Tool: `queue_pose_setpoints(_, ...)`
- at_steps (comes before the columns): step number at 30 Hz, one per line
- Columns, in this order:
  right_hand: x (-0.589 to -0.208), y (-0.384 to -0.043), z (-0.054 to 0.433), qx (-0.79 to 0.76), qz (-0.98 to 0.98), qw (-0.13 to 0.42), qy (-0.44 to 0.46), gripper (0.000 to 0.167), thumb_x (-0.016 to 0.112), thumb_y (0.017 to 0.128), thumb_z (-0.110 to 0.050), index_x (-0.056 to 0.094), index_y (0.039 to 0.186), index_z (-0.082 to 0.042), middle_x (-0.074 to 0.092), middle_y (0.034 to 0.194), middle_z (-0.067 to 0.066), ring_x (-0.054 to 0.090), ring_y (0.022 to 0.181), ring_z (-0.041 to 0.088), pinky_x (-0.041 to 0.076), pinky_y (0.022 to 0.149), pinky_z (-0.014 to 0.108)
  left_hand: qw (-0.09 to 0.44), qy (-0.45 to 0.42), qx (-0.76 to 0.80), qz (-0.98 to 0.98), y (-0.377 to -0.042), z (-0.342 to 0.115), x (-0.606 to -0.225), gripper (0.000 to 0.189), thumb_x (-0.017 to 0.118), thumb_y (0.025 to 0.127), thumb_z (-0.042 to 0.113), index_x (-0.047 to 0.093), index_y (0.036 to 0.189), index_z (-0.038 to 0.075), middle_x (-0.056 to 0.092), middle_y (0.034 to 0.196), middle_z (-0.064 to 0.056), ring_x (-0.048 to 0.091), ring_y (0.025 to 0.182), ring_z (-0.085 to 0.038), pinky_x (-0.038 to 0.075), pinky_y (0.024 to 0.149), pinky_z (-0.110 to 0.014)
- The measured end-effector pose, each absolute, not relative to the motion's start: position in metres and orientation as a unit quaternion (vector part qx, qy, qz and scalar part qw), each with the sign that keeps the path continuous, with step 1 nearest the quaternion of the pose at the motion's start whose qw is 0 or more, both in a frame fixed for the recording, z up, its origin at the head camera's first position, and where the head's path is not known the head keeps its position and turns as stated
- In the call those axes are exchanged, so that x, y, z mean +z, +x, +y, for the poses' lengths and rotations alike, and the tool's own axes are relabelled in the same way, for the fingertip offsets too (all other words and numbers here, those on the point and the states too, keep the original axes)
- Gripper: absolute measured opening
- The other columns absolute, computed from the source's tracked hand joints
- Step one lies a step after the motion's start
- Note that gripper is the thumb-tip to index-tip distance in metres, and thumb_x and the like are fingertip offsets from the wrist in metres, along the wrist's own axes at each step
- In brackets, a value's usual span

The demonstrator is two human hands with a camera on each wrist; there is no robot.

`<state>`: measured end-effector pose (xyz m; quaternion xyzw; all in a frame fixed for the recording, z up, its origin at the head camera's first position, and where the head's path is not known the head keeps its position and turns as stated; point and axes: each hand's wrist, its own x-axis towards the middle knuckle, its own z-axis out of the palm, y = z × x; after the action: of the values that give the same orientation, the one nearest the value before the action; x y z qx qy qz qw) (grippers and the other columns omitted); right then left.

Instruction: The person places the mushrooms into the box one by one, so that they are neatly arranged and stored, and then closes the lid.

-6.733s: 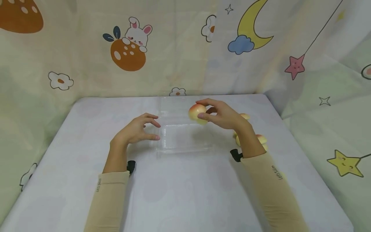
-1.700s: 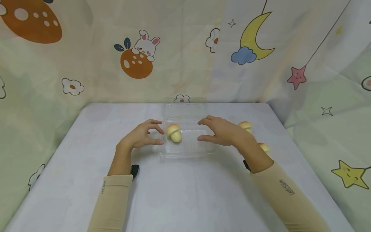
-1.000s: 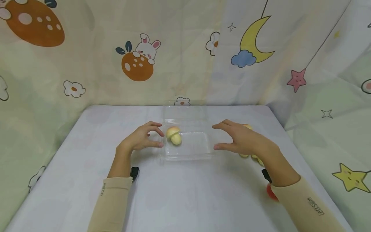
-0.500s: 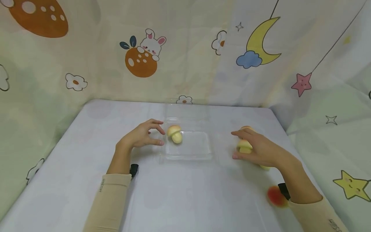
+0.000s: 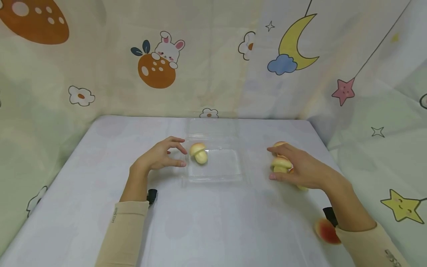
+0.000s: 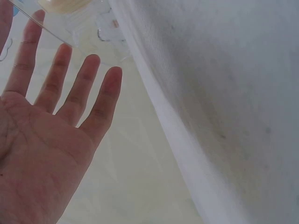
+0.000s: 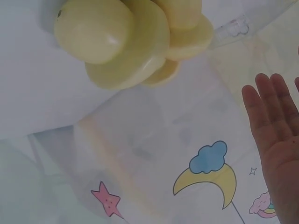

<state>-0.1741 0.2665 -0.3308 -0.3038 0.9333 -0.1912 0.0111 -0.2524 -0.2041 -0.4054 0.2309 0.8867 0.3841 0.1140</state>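
Observation:
My left hand (image 5: 160, 154) is held beside the left edge of a clear plastic clamshell box (image 5: 220, 180), its fingers apart. In the left wrist view, the fingers (image 6: 88, 79) are extended and overlap the box's edge. A toy mushroom (image 5: 200, 154) with a yellow stem and orange-tinted cap lies in the box's left part. On the right, my right hand (image 5: 300, 167) reaches over several similar mushrooms, thumb and fingers spread on either side of one mushroom (image 5: 281, 165). Clustered mushrooms (image 7: 126, 42) show in the right wrist view, the straight fingers (image 7: 268, 100) apart from them.
The box's lid (image 5: 213, 128) stands open toward the back of the white table (image 5: 207, 226). Another mushroom with a red cap (image 5: 327, 231) lies under the right forearm. A patterned cloth (image 5: 213, 74) hangs behind the table.
Earlier, my right hand carried a mushroom over the box; one now lies inside it. The right hand has since moved right to the other mushrooms. The left hand stays by the box.

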Motion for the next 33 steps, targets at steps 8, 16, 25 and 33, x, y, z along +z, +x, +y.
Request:
queue_pose_setpoints(8,-0.332,-0.178,0.268,-0.206,0.939,0.022,-0.275,0.075,0.078,0.088,-0.053,0.051,0.148,-0.015,0.057,0.139,0.0,0.056,0.128,0.022,0.045,0.108,0.052,0.111,0.236,0.381,0.887,-0.255,-0.202,-0.406,0.046,0.09,0.079,0.04,0.074,0.114,0.014,0.042,0.158,-0.006,0.037,0.147,-0.031,0.044,0.113,-0.057)
queue_pose_setpoints(16,-0.348,-0.178,0.268,-0.228,0.94,0.042,-0.25,0.079,0.077,0.088,-0.055,0.05,0.15,-0.014,0.059,0.14,0.003,0.058,0.126,0.025,0.047,0.108,0.056,0.127,0.237,0.385,0.883,-0.253,-0.2,-0.409,0.046,0.09,0.08,0.039,0.073,0.114,0.013,0.042,0.159,-0.008,0.037,0.148,-0.032,0.043,0.114,-0.058)
queue_pose_setpoints(25,-0.342,-0.181,0.269,-0.221,0.942,0.053,-0.248,0.079,0.076,0.088,-0.057,0.048,0.151,-0.017,0.056,0.143,0.001,0.056,0.129,0.025,0.045,0.11,0.056,0.12,0.238,0.386,0.883,-0.25,-0.201,-0.411,0.046,0.089,0.08,0.04,0.074,0.114,0.015,0.042,0.159,-0.007,0.037,0.147,-0.031,0.044,0.114,-0.057)
queue_pose_setpoints(33,-0.32,-0.183,0.273,-0.204,0.947,0.062,-0.241,0.079,0.073,0.088,-0.061,0.05,0.15,-0.019,0.053,0.148,0.003,0.049,0.138,0.029,0.045,0.11,0.059,0.114,0.231,0.388,0.885,-0.251,-0.204,-0.407,0.046,0.089,0.08,0.039,0.074,0.115,0.014,0.041,0.16,-0.006,0.035,0.149,-0.031,0.043,0.114,-0.057)
